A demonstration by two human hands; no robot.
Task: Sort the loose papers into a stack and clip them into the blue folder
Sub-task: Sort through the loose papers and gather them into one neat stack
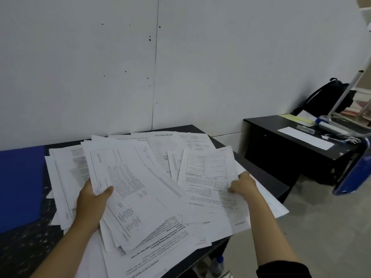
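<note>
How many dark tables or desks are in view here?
2. The dark speckled table under the loose white printed papers, and a black side desk at right by the wall. Others may lie outside the view.

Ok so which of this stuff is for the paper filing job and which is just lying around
For the job: loose papers, blue folder, left hand and right hand each gripping sheets.

Just lying around: black backpack, side desk, chair, water bottle on the floor.

— What is on the small black counter [291, 141] by the wall?
— A black bag [325, 95], a white paper [305, 137], and a yellow paper [295, 118].
— And down on the floor?
— A water bottle [217, 264].
</note>
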